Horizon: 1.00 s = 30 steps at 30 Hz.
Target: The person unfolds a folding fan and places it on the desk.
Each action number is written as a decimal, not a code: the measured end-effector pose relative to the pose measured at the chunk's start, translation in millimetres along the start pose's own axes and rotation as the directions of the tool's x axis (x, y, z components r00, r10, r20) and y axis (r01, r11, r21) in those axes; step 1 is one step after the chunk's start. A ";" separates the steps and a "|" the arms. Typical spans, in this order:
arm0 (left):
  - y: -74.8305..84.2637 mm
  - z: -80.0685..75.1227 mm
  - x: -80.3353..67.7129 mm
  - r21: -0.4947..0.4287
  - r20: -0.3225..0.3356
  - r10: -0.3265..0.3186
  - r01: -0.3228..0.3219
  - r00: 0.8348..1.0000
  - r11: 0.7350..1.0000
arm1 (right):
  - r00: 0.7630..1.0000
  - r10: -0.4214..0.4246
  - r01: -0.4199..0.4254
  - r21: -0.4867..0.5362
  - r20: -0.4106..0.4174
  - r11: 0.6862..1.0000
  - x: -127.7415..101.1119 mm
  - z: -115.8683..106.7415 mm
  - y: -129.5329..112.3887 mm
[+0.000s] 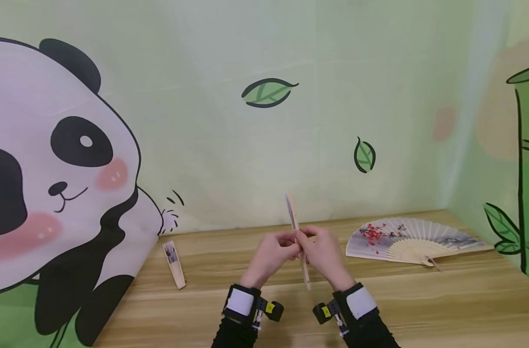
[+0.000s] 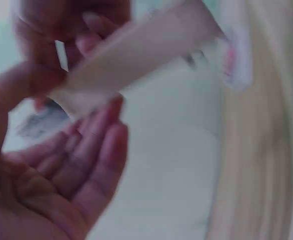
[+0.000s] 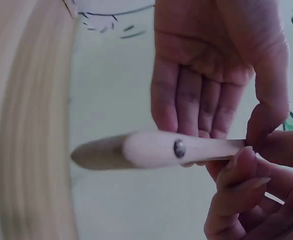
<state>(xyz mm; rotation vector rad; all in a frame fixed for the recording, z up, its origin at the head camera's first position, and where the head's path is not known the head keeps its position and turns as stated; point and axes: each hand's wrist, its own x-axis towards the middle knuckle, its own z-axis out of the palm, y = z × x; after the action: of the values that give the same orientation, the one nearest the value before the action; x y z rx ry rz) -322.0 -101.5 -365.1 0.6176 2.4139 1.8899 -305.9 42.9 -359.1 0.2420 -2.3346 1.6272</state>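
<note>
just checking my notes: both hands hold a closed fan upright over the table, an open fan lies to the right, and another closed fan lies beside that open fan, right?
Not quite. The second closed fan lies far left by the panda picture, not beside the open fan. The head view shows it. The rest stands: left hand and right hand hold the closed fan upright over the table.

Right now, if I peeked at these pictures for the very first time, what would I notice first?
Probably the big cartoon panda on the wall at the left. Next, the left hand and right hand in the middle, both pinching a closed folding fan that stands nearly upright above the wooden table. An open fan painted with red blossoms lies to the right.
</note>
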 end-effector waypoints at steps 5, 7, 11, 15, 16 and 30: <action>8.2 3.5 6.5 -0.044 -0.013 -0.033 0.032 0.999 0.999 | 1.000 -0.012 0.012 -0.003 -0.012 1.000 7.0 -6.4 -3.3; 13.0 0.7 7.9 -0.065 0.025 -0.044 0.046 0.999 0.997 | 1.000 -0.005 0.006 0.009 -0.026 1.000 7.2 -8.7 -5.3; 25.7 -9.0 5.5 -0.118 0.102 -0.051 0.063 0.994 0.991 | 0.998 0.017 -0.014 0.052 -0.054 0.999 2.6 -13.8 -15.4; 36.9 -14.6 3.1 -0.160 0.088 -0.013 0.027 0.996 0.987 | 0.998 -0.004 0.009 0.079 -0.067 0.997 -3.0 -19.8 -31.0; 38.0 -14.2 3.5 -0.174 0.071 -0.004 0.017 0.997 0.985 | 0.997 -0.012 0.019 0.088 -0.070 0.996 -3.5 -21.3 -33.8; 30.8 3.7 6.1 -0.251 -0.045 -0.007 -0.005 0.999 0.968 | 0.996 0.034 -0.023 0.135 -0.078 0.991 -4.7 -32.7 -36.0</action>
<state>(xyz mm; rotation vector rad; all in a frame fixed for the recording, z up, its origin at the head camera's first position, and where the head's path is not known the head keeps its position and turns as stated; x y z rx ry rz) -317.6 -90.3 -335.9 0.5624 2.1456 2.1829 -286.3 60.8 -318.1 0.1684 -2.1826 1.7767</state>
